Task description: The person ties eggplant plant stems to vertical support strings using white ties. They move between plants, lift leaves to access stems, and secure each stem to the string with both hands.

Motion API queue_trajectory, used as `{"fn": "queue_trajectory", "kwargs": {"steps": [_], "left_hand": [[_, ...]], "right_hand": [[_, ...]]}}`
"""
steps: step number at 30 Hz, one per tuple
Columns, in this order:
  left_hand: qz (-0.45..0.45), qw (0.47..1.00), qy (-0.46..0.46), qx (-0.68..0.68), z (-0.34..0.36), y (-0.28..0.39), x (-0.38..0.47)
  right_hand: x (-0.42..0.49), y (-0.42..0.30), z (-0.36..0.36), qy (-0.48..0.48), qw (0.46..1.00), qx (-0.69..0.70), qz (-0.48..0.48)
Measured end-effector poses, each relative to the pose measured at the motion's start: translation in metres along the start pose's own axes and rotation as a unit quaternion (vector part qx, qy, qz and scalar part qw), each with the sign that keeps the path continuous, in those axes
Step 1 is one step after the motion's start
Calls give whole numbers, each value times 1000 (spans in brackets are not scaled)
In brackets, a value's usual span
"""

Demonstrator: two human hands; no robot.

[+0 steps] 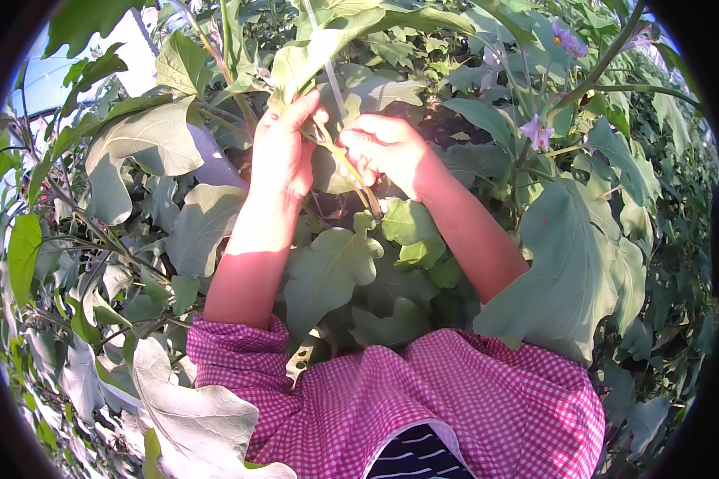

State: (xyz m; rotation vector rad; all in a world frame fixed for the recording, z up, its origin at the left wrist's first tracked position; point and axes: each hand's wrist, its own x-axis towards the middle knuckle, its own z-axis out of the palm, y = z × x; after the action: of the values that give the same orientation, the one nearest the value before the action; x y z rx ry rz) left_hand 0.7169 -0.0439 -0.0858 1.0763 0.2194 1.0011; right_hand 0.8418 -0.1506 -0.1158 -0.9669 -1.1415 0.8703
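My left hand (pixel 283 146) pinches the base of an eggplant shoot with a large pale leaf (pixel 302 63) rising above the thumb. Close to its right, my right hand (pixel 392 146) has its fingers curled beside a yellow-green eggplant stem (pixel 359 176). Glare washes out the fingertips, so whether they grip the stem is unclear. The stem slants down to the right between both hands. A pale string (pixel 334 87) comes down from above, and its lower end disappears near my hands. Below the wrists hangs a broad lobed eggplant leaf (pixel 329 272).
Purple eggplant flowers (pixel 538 133) hang from a thick branch (pixel 593 78) at upper right. One big leaf (pixel 554 269) overlaps my right sleeve. Dense foliage crowds the left, where another leaf (pixel 195 413) lies before my left sleeve (pixel 236 353).
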Motion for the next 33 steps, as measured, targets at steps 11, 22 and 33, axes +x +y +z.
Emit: {"fn": "queue_trajectory", "kwargs": {"steps": [11,22,33], "left_hand": [[144,961,-200,123,19,2,-38],[133,982,-129,27,36,-10,-20],[64,996,-66,2,14,-2,-8]], "right_hand": [[-44,2,24,97,949,-215,-212],[-24,25,10,95,979,103,-148],[-20,11,10,25,995,32,-94]]}}
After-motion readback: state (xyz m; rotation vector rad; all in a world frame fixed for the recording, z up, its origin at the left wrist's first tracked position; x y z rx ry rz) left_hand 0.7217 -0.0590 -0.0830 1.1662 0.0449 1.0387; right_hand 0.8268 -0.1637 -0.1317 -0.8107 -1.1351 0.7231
